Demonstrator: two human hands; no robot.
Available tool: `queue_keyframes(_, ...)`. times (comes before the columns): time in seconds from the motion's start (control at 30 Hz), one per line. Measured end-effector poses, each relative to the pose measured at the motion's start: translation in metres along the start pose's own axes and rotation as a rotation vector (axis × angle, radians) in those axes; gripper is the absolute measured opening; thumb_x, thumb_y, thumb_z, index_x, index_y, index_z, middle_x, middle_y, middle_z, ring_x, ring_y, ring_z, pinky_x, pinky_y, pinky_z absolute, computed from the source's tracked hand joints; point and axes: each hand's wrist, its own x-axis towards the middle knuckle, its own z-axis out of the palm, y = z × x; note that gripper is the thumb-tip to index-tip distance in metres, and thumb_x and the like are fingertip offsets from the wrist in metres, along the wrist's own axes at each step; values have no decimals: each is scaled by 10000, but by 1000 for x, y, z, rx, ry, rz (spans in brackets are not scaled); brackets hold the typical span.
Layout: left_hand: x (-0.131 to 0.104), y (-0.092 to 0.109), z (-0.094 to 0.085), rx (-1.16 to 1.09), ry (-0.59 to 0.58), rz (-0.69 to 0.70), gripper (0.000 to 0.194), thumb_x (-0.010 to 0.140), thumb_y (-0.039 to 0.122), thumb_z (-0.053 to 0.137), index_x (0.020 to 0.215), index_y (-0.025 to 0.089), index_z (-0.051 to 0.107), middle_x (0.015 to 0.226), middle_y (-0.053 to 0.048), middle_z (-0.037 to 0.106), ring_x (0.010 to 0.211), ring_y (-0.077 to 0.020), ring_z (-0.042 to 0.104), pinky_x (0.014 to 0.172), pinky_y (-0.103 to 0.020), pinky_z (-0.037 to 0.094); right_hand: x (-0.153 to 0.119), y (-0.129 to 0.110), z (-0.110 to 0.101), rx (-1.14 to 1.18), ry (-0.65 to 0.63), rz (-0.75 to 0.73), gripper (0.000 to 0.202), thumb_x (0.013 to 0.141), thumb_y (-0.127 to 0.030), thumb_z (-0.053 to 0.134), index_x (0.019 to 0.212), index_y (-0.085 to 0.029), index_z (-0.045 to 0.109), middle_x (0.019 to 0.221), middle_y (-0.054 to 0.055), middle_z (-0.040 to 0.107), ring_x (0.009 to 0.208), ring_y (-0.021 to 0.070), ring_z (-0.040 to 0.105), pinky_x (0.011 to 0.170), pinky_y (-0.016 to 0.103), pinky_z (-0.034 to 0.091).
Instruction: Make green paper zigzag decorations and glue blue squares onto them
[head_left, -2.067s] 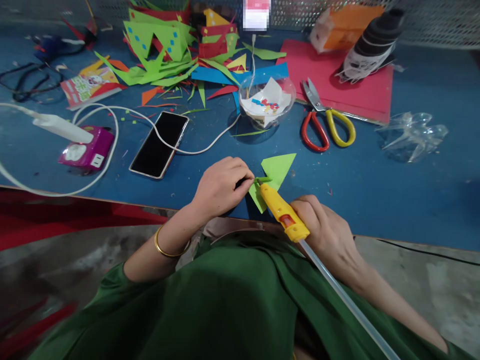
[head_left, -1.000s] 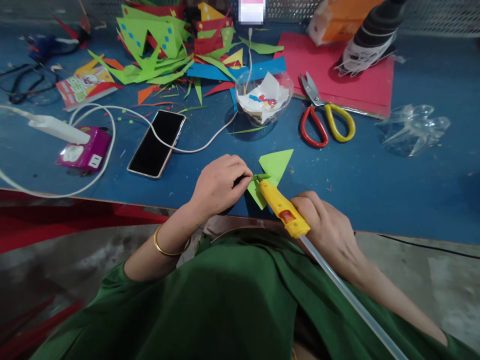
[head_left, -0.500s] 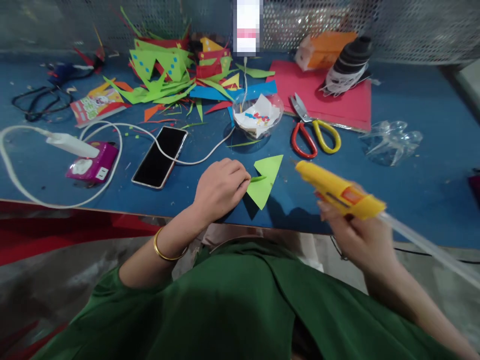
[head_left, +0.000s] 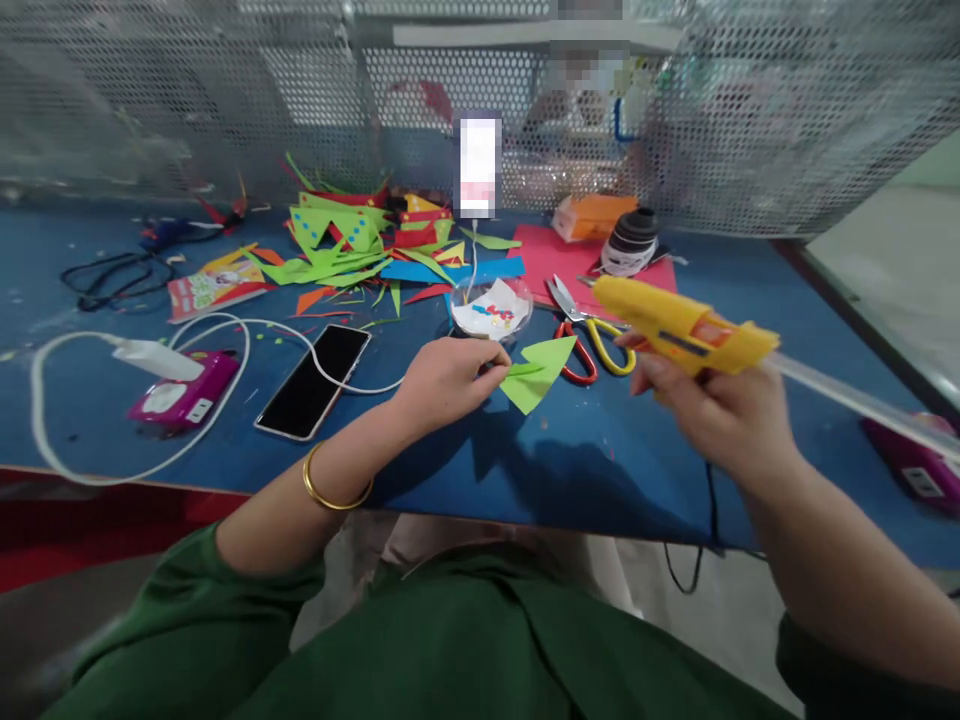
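Between the thumb and fingers of my left hand is pinched a folded light-green paper piece, held a little above the blue table. My right hand is closed around a yellow glue gun, raised to the right of the paper, its nozzle pointing left. A clear glue stick sticks out of the gun's back end. Scissors with one red and one yellow handle lie just beyond the paper. Behind my left hand stands a clear bowl with white paper and small coloured bits in it.
A phone and a purple power socket with a white cable lie left. Green paper scraps are heaped at the back. Red sheets lie under a black bottle. Another purple socket sits right. Perforated metal mesh borders the back.
The view has tilted up, showing more of the mesh. My left hand has lifted the green paper off the table toward the scissors. The glue gun has risen too.
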Motion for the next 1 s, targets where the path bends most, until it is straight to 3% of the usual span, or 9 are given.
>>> queue_keyframes(0.1, 9, -5, -4, 14, 17, -43, 163, 861, 173, 564, 827, 205, 721, 657, 17, 698, 555, -116, 587, 536, -245, 342, 9, 2, 21, 49, -55, -127, 172, 956, -345, 551, 911, -207, 643, 874, 58, 692, 746, 186, 671, 633, 317, 535)
queue_keyframes(0.2, 7, -13, -2, -43, 3, -80, 164, 849, 162, 559, 822, 205, 715, 652, 25, 695, 541, -105, 576, 539, -235, 356, 7, 8, 32, -26, -124, -161, 162, 966, -340, 539, 1005, -203, 616, 887, 49, 685, 694, 174, 659, 586, 296, 511)
queue_keyframes(0.47, 3, -24, -1, -213, -39, -194, 125, 841, 156, 586, 785, 187, 693, 622, 40, 674, 553, -107, 594, 547, -233, 389, -4, 12, 30, -145, -214, -261, 143, 991, -367, 508, 992, -225, 505, 753, 1, 615, 509, 116, 551, 478, 241, 435)
queue_keyframes(0.6, 2, -23, 0, -176, -68, -174, 126, 851, 160, 593, 799, 194, 702, 623, 41, 670, 552, -107, 589, 547, -240, 381, -4, 14, 37, -160, -244, -297, 162, 993, -378, 518, 998, -216, 504, 769, 13, 622, 575, 130, 596, 508, 238, 453)
queue_keyframes(0.87, 1, -20, 0, -151, -81, -170, 139, 877, 196, 583, 807, 206, 703, 628, 31, 685, 539, -120, 599, 537, -256, 385, -6, 12, 38, -159, -319, -367, 110, 915, -181, 585, 982, -218, 505, 803, 32, 648, 603, 157, 614, 518, 272, 466)
queue_keyframes(1.0, 0, -21, 3, -118, -75, -130, 149, 890, 193, 569, 819, 212, 698, 650, 33, 697, 564, -125, 617, 551, -258, 390, -5, 13, 32, -170, -267, -329, 103, 946, -293, 584, 993, -226, 521, 794, 29, 646, 574, 153, 594, 505, 273, 452)
